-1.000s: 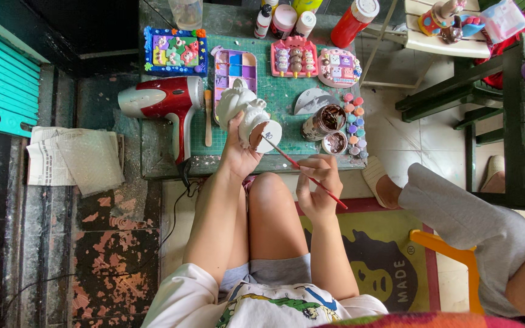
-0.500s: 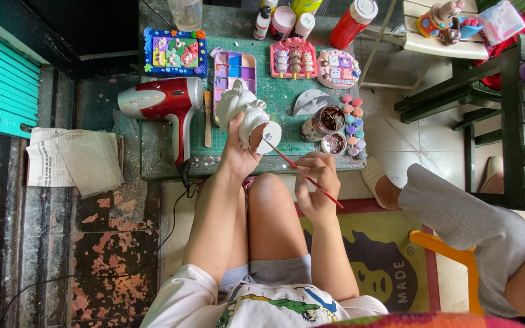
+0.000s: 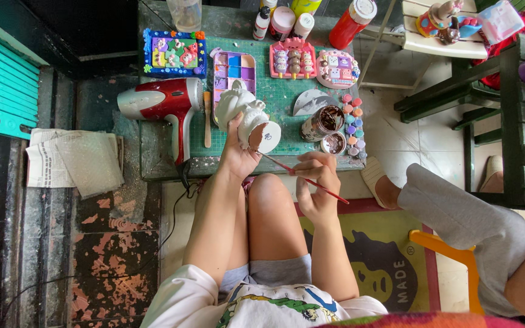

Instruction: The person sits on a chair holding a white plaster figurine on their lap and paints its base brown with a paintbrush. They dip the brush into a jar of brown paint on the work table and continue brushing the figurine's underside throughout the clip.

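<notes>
The white plaster figure [image 3: 247,115] is gripped by the left hand [image 3: 238,155] over the worktop [image 3: 153,152] edge, and a thin red brush [image 3: 302,176] is pinched in the right hand [image 3: 314,188]. Paint water could easily get knocked over, since the jars [image 3: 323,124] are sat just beside. Not much room is left; the hair dryer [image 3: 165,103] is close too.

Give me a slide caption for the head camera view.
Left hand holds a white figurine while the right hand paints its base with a thin brush over a cluttered craft table.
</notes>
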`<state>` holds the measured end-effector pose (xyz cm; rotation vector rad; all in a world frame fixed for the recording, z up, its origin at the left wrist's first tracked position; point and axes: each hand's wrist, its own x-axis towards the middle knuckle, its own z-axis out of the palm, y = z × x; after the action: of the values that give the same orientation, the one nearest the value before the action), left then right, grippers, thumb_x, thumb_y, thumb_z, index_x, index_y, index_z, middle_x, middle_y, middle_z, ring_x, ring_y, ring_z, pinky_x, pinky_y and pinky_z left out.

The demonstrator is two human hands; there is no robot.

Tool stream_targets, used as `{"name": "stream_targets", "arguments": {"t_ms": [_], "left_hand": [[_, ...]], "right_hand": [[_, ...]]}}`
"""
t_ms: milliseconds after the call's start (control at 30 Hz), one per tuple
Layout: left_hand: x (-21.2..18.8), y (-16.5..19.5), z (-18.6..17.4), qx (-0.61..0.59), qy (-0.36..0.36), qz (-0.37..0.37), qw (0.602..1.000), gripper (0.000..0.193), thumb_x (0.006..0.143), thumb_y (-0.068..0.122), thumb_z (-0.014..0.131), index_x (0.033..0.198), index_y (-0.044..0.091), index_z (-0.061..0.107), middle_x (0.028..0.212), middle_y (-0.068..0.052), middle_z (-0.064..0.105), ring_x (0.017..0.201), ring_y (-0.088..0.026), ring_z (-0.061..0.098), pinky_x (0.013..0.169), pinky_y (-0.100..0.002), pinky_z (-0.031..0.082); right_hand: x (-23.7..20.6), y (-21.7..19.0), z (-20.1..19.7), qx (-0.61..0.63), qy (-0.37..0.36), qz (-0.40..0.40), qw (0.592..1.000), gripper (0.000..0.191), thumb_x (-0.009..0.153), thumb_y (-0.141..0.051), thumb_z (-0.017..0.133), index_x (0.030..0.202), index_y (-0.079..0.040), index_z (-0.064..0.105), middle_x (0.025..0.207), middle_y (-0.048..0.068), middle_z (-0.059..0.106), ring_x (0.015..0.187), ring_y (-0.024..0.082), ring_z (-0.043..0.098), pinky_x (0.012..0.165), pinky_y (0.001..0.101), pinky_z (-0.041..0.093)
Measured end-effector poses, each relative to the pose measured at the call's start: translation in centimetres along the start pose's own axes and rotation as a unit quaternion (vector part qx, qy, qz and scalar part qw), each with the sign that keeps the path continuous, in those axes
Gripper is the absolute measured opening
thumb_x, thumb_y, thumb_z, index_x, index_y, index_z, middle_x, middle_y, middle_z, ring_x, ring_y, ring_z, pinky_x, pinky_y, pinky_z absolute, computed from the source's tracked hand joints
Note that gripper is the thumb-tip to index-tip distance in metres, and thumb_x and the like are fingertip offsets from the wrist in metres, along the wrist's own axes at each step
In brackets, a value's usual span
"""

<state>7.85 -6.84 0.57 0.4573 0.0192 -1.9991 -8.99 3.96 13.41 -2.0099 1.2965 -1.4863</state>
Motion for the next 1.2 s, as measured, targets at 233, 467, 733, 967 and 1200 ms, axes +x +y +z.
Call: {"name": "stream_targets", "arguments": {"t_ms": [233,467,733,967,1200], "left_hand": [[0.13,-0.03,0.12,-0.006,-0.008,0.002,1.0,0.051,0.1,0.048,0.061,0.134,0.01,0.061,0.125,-0.009,0.071,0.111,-0.021,0.071,0.094,-0.039,0.062],[-0.16,0.09,0.61,-0.003,0.009,0.004,1.0,0.052,0.099,0.048,0.063,0.134,0.009,0.061,0.123,-0.009,0.072,0.108,-0.02,0.072,0.09,-0.037,0.063],[-0.2,0.07,0.89,-0.013,-0.004,-0.001,1.0,0.051,0.1,0.045,0.064,0.134,0.008,0.061,0.122,-0.009,0.072,0.108,-0.021,0.072,0.09,-0.037,0.063],[-0.07,-0.04,0.54,-0.001,0.004,0.005,1.0,0.052,0.097,0.047,0.063,0.132,0.009,0.061,0.122,-0.01,0.073,0.108,-0.021,0.073,0.092,-0.038,0.063],[0.24,0.03,0.05,-0.019,-0.001,-0.004,1.0,0.052,0.102,0.048,0.062,0.134,0.008,0.062,0.124,-0.01,0.072,0.107,-0.021,0.071,0.091,-0.037,0.062]], "right_hand": [[-0.16,0.48,-0.21,0.002,0.006,0.007,1.0,0.016,0.088,0.006,0.06,0.099,-0.004,0.054,0.1,0.01,0.071,0.113,0.031,0.06,0.102,0.044,0.047],[-0.2,0.57,-0.22,0.002,0.018,0.017,1.0,0.016,0.092,0.005,0.06,0.101,-0.005,0.052,0.101,0.011,0.071,0.115,0.031,0.061,0.102,0.0439,0.049],[-0.32,0.72,-0.34,0.006,0.013,0.017,1.0,0.015,0.092,0.005,0.06,0.102,-0.004,0.051,0.101,0.011,0.072,0.115,0.032,0.06,0.102,0.0447,0.049],[-0.47,0.78,-0.11,0.117,0.009,0.078,0.99,0.014,0.095,0.008,0.058,0.103,-0.003,0.051,0.105,0.013,0.065,0.105,0.026,0.064,0.096,0.0402,0.054],[0.37,0.1,0.3,-0.032,0.012,0.011,0.999,0.021,0.093,0.013,0.06,0.104,-0.003,0.051,0.105,0.014,0.071,0.107,0.03,0.061,0.096,0.0414,0.049]]}}
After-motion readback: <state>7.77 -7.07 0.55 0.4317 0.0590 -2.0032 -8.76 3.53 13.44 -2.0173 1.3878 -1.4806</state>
